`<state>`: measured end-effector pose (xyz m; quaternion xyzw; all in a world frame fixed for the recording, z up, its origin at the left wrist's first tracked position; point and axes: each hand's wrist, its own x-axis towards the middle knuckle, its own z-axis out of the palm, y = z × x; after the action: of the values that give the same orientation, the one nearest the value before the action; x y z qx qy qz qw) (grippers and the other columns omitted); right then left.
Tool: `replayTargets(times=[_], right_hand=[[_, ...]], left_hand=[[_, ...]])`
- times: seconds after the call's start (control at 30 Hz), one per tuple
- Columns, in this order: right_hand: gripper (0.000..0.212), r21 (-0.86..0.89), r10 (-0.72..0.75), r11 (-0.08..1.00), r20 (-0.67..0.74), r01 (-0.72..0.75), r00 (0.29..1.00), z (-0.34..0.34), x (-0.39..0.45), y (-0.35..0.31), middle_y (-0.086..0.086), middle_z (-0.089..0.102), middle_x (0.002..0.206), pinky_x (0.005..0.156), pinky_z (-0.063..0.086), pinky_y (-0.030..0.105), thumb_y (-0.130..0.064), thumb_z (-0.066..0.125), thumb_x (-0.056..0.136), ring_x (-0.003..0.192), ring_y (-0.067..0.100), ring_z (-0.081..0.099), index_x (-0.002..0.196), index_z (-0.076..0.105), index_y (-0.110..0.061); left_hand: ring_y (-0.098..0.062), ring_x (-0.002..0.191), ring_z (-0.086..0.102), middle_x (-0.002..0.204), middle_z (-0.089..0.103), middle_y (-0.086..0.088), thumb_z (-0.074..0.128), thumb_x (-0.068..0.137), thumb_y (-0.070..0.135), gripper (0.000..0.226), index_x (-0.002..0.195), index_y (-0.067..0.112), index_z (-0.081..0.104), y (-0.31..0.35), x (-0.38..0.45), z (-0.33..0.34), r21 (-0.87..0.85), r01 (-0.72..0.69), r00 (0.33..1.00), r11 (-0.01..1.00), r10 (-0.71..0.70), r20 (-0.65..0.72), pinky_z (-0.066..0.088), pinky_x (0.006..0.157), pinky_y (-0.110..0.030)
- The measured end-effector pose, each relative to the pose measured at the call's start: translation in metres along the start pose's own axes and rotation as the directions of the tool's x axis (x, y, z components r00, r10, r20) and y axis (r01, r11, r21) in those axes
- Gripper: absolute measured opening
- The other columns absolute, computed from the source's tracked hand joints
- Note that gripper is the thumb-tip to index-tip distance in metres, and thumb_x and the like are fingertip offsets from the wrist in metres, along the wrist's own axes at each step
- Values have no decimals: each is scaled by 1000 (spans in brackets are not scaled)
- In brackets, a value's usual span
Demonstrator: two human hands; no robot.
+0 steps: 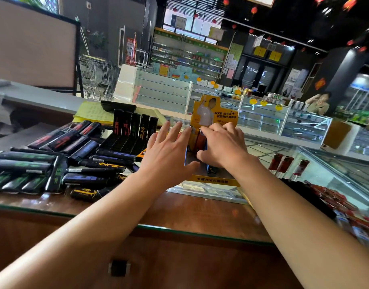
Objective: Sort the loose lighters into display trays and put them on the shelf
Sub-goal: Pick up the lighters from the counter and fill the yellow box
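Observation:
A yellow display tray (215, 113) with a printed backboard stands on the glass counter in front of me. My right hand (223, 144) has its fingers curled round lighters standing in that tray. My left hand (169, 155) is spread with straight fingers against the tray's left side. Several loose black lighters (54, 163) lie in a heap to the left. Behind them a black display tray (125, 142) holds a row of upright black lighters (135, 125).
The glass counter edge (179, 230) runs across in front of me. Red lighters (283, 165) show under the glass at right. A yellow notepad (91, 113) and a black device (117, 105) lie behind the heap. A person sits at a far counter.

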<state>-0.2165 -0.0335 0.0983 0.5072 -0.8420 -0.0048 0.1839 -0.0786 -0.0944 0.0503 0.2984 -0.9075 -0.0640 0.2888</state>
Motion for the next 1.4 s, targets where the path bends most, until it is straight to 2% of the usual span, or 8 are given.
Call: replayTargets(times=[0.2, 0.37, 0.47, 0.57, 0.73, 1.0, 1.23, 1.4], right_hand=[[62, 49, -24, 998, -90, 28, 996, 2, -4, 3, -5, 47, 142, 108, 27, 43, -49, 57, 82, 130, 27, 34, 139, 46, -26], [63, 83, -104, 988, -251, 128, 962, 6, -18, 11, -3, 53, 140, 111, 29, 41, -47, 58, 84, 131, 26, 39, 141, 48, -23], [60, 109, -128, 979, -337, 174, 933, 11, -35, 16, 1, 57, 136, 113, 29, 43, -44, 61, 83, 133, 29, 41, 137, 53, -19], [58, 142, -113, 972, -409, 185, 905, 19, -54, 20, 3, 57, 135, 113, 30, 46, -40, 60, 82, 134, 31, 41, 134, 55, -18], [57, 197, -82, 964, -413, 177, 907, 22, -77, 26, 1, 50, 144, 116, 22, 41, -38, 59, 85, 140, 27, 33, 139, 49, -21], [57, 316, 7, 941, -378, 122, 926, 26, -119, 64, -3, 48, 145, 118, 20, 37, -42, 47, 86, 142, 20, 30, 140, 49, -22], [57, 356, 105, 934, -339, 24, 935, 41, -160, 120, -5, 50, 143, 116, 20, 34, -48, 42, 88, 140, 19, 32, 140, 49, -25], [55, 397, 139, 918, -327, 2, 935, 52, -177, 145, -3, 51, 142, 114, 22, 31, -46, 39, 92, 137, 14, 33, 139, 51, -21]], left_hand=[[-24, 152, -7, 166, 4, 0, 53, 87, 63, 91, 157, 26, 9, -1, 0, 1, 2, 5, 1000, 1000, -5, 3, 9, 122, -49], [-23, 153, -2, 166, 9, 0, 52, 91, 57, 82, 157, 27, 15, 3, -1, -4, 15, -23, 999, 1000, 23, -43, 9, 123, -45], [-24, 152, 10, 163, 23, -2, 60, 90, 46, 73, 153, 24, 31, 7, -3, -8, -12, -77, 989, 997, 75, -128, 13, 122, -42], [-27, 146, 30, 153, 43, -5, 66, 88, 37, 63, 145, 18, 48, 10, -5, -11, -40, -135, 967, 990, 123, -222, 27, 119, -44], [-27, 132, 49, 137, 60, -6, 59, 83, 34, 53, 132, 14, 62, 19, -7, -15, -96, -185, 942, 978, 148, -301, 36, 111, -37], [-23, 133, 49, 139, 59, -2, 56, 83, 38, 57, 135, 16, 60, 47, -19, -11, -101, -230, 950, 968, 201, -240, 39, 110, -38], [-21, 132, 50, 139, 59, 0, 60, 86, 38, 54, 136, 18, 58, 87, -37, 5, -139, -307, 942, 941, 280, -185, 32, 106, -27], [-16, 135, 44, 147, 50, 7, 61, 92, 45, 55, 144, 28, 49, 117, -49, 24, -168, -322, 945, 931, 328, 4, 38, 108, -35]])
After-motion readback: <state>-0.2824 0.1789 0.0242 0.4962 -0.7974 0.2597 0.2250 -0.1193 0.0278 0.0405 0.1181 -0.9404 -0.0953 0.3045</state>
